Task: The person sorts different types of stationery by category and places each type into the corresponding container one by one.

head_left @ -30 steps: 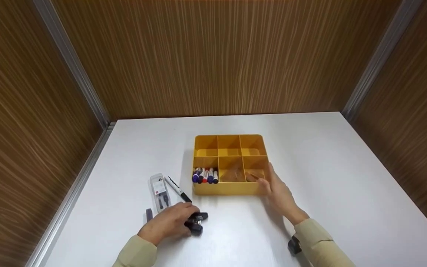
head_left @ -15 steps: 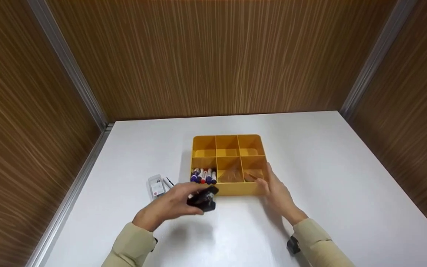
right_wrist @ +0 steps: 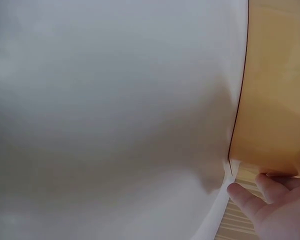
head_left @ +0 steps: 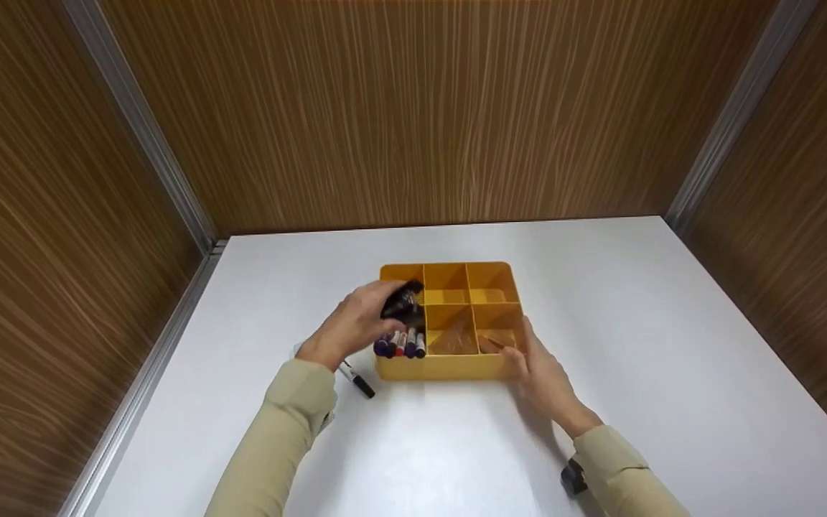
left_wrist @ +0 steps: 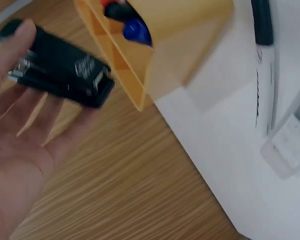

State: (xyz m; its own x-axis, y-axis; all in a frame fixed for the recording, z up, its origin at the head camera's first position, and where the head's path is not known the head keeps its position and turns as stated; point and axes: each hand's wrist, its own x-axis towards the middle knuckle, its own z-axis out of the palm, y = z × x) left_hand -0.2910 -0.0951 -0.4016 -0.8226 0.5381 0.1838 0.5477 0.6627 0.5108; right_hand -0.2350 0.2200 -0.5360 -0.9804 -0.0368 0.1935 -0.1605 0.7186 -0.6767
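A black stapler is in my left hand, pinched between thumb and fingers. The hand is over the left side of a yellow six-compartment box, near its back-left compartment. In the left wrist view the stapler lies between the thumb and the spread fingers, beside the box rim. Several markers fill the front-left compartment. My right hand grips the box at its front-right corner, the thumb at the rim and the fingers along the right wall. In the right wrist view its fingers touch the box wall.
A black-capped white marker lies on the white table left of the box, partly behind the left forearm. A clear package lies beside it. Wood-patterned panels enclose the table at the back and sides.
My left hand has picked the stapler up off the table and carried it forward, up over the box's left side. The right hand stays at the box's corner.
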